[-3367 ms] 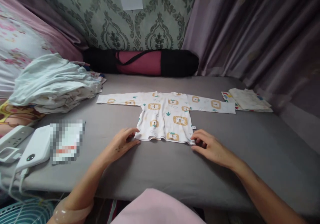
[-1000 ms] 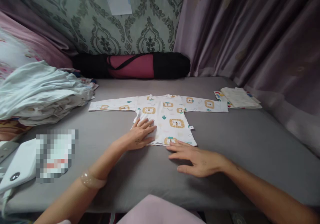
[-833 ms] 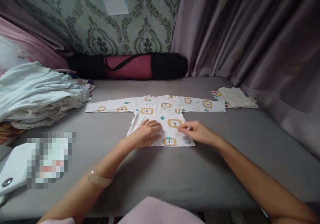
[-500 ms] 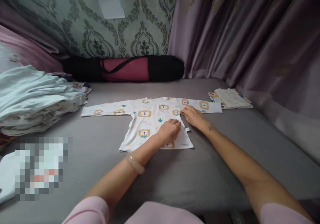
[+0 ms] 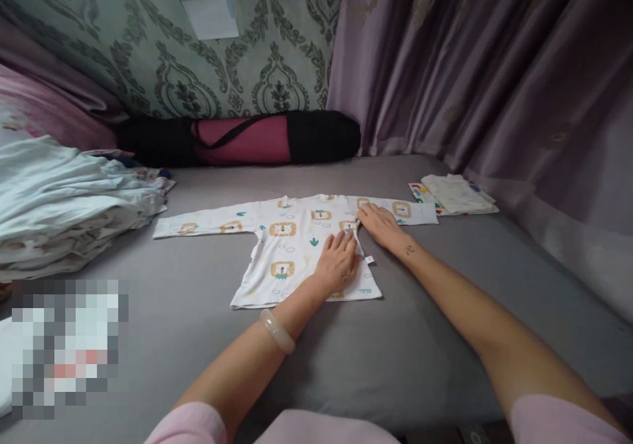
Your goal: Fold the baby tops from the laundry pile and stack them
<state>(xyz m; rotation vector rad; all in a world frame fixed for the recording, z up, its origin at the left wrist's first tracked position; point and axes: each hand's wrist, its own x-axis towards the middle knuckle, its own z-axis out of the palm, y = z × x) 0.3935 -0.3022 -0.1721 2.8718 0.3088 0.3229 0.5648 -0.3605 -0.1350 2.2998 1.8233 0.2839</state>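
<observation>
A small white long-sleeved shirt [image 5: 297, 246] with orange and green prints lies flat on the grey sheet, its sleeves spread to both sides. My left hand [image 5: 337, 262] rests on the right part of the shirt's body, fingers stretched out over the cloth. At the right armpit, my right hand [image 5: 378, 223] touches the shirt where the sleeve joins the body. Its fingers are bent together on the cloth there, and the fingertips pinch the edge. A small white tag [image 5: 370, 260] sticks out from the shirt's right side seam.
Heaped light clothes [image 5: 64, 200] lie at the left. Folded cloths [image 5: 457, 194] are at the back right. A black and dark pink long bag [image 5: 242, 142] lies along the wall. A blurred-out item [image 5: 79, 345] is at the lower left.
My left hand has moved slightly up the shirt, and its fingers have straightened from a curled pose. My right hand stays at the armpit. The view has shifted slightly.
</observation>
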